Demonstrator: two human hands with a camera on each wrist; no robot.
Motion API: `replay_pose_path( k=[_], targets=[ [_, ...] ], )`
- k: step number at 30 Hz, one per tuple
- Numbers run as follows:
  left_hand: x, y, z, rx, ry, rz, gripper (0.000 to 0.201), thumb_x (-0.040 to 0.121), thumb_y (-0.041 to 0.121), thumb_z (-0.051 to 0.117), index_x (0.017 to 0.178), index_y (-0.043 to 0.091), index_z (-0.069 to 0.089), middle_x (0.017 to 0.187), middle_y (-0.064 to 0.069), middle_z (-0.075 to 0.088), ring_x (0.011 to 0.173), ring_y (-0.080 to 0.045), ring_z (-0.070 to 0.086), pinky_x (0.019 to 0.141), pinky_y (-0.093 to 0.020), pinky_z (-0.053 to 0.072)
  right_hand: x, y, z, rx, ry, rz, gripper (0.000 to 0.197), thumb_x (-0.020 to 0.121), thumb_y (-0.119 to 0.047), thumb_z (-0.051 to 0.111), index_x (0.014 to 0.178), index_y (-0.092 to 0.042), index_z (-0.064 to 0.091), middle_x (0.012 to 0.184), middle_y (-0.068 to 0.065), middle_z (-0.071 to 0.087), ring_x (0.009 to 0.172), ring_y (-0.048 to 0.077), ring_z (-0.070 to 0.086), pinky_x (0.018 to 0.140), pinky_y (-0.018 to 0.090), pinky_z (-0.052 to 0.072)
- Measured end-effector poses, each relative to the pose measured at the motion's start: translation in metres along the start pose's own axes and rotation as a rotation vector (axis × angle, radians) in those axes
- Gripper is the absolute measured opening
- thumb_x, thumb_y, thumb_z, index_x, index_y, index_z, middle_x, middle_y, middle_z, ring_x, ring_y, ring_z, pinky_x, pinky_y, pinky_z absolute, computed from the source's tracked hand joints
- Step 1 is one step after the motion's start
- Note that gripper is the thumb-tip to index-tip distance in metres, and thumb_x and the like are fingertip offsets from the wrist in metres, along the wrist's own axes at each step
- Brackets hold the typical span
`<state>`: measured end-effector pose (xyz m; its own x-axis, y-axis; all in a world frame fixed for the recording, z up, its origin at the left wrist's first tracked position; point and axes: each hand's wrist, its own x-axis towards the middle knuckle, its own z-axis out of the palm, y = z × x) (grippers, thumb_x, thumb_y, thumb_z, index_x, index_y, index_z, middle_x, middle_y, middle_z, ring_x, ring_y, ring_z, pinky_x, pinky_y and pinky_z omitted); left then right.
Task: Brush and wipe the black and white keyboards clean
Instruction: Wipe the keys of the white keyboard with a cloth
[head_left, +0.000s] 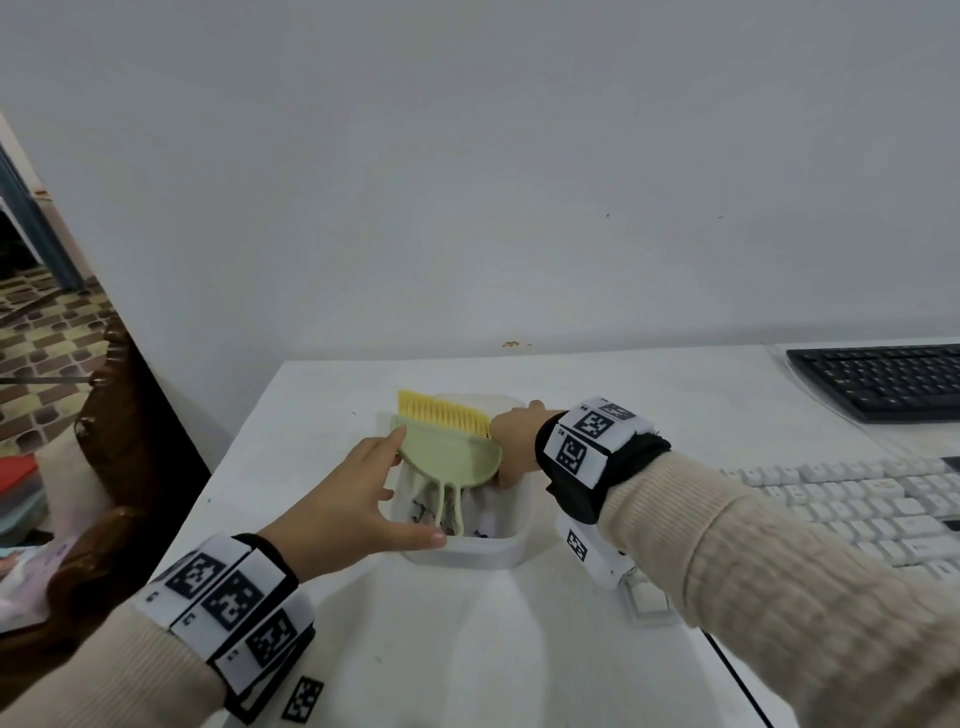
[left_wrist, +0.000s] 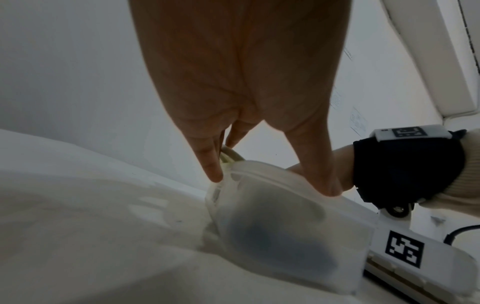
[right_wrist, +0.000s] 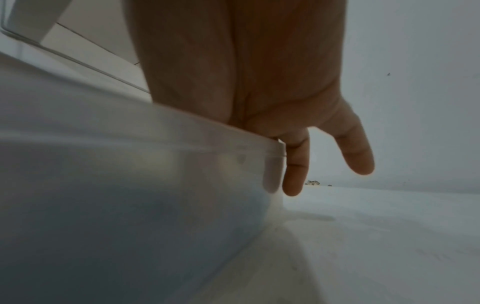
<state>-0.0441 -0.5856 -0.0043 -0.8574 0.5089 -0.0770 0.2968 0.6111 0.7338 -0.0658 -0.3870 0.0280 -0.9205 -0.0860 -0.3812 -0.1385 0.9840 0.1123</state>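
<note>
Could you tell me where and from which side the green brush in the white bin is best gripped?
I would probably take the green brush by its looped handle, coming from above on the near side. The handle points toward the person and down into the white bin, while the yellow bristles face away; the left hand is already beside it.

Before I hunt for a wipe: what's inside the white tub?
A green brush with yellow bristles lies on top, over crumpled white material. The tub bottom is covered.
</note>
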Motion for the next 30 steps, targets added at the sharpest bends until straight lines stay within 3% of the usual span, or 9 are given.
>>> replay_pose_path(
  k=[2,5,11,14,19,21,23,25,30],
  targets=[
    [0.000,-0.002,0.000,0.007,0.015,0.003,0.153,0.024,0.090,0.062,0.151,0.021,0.009,0.133,0.015,0.031,0.122,0.001,0.037,0.093,-0.013,0.039,0.001,0.003,0.000,0.014,-0.014,0.009,0.033,0.091,-0.026,0.059,0.070,-0.011,0.039,0.070,0.000,0.036,0.093,0.022,0.039,0.075,0.027,0.026],
    [0.000,-0.005,0.000,0.004,0.043,0.000,0.152,0.025,0.088,0.064,0.150,0.022,0.011,0.136,0.014,0.031,0.123,-0.001,0.039,0.094,-0.015,0.040,-0.001,0.005,-0.003,0.052,0.113,0.019,0.013,0.092,-0.019,0.057,0.095,-0.008,0.052,0.085,0.004,0.040,0.103,0.026,0.043,0.081,0.027,0.028],
    [-0.001,-0.004,0.002,-0.021,0.095,0.014,0.148,0.026,0.090,0.062,0.149,0.022,0.014,0.136,0.012,0.033,0.124,-0.001,0.040,0.097,-0.018,0.041,0.008,0.026,-0.007,0.407,0.251,0.043,0.025,0.086,-0.019,0.060,0.109,-0.011,0.055,0.115,0.008,0.058,0.107,0.029,0.056,0.084,0.035,0.043],
    [0.000,-0.004,0.003,-0.044,0.120,0.007,0.148,0.027,0.091,0.060,0.150,0.022,0.013,0.132,0.013,0.034,0.122,-0.001,0.041,0.095,-0.018,0.041,0.008,0.040,-0.008,0.550,0.323,0.042,0.023,0.085,-0.025,0.064,0.106,-0.017,0.059,0.110,0.003,0.058,0.100,0.024,0.056,0.089,0.039,0.047],
    [0.001,-0.007,0.004,-0.024,0.116,0.000,0.145,0.030,0.092,0.059,0.149,0.022,0.014,0.133,0.013,0.033,0.121,-0.003,0.042,0.095,-0.018,0.041,0.001,0.056,-0.017,0.692,0.421,-0.019,0.025,0.091,-0.017,0.057,0.113,-0.006,0.058,0.100,0.003,0.049,0.089,0.019,0.046,0.058,0.019,0.034],
    [0.001,-0.007,0.005,-0.011,0.111,-0.003,0.145,0.030,0.093,0.057,0.149,0.022,0.015,0.133,0.012,0.033,0.122,-0.003,0.042,0.095,-0.018,0.040,-0.001,0.062,-0.021,0.772,0.456,-0.011,0.021,0.092,-0.013,0.052,0.109,-0.004,0.058,0.099,0.005,0.053,0.089,0.023,0.050,0.063,0.022,0.042],
    [0.002,-0.006,0.006,0.001,0.104,-0.004,0.146,0.029,0.094,0.055,0.150,0.023,0.016,0.133,0.010,0.034,0.123,-0.004,0.042,0.096,-0.018,0.040,-0.005,0.067,-0.024,0.957,0.442,-0.014,0.014,0.091,-0.008,0.049,0.101,-0.005,0.058,0.099,0.010,0.057,0.094,0.031,0.058,0.078,0.037,0.054],
    [0.002,-0.005,0.007,0.011,0.095,-0.002,0.145,0.029,0.095,0.053,0.150,0.023,0.016,0.131,0.010,0.034,0.122,-0.002,0.041,0.096,-0.016,0.038,-0.013,0.072,-0.027,1.125,0.425,-0.036,0.013,0.090,-0.002,0.049,0.100,-0.006,0.056,0.098,0.013,0.059,0.097,0.033,0.062,0.086,0.045,0.055],
    [0.000,-0.003,0.007,0.063,0.070,-0.029,0.143,0.032,0.097,0.049,0.150,0.026,0.014,0.135,0.010,0.032,0.121,-0.004,0.041,0.093,-0.017,0.038,-0.036,0.090,-0.034,1.258,0.445,-0.047,0.034,0.087,-0.001,0.062,0.118,-0.009,0.050,0.094,0.009,0.052,0.082,0.025,0.060,0.077,0.040,0.058]
  ],
)
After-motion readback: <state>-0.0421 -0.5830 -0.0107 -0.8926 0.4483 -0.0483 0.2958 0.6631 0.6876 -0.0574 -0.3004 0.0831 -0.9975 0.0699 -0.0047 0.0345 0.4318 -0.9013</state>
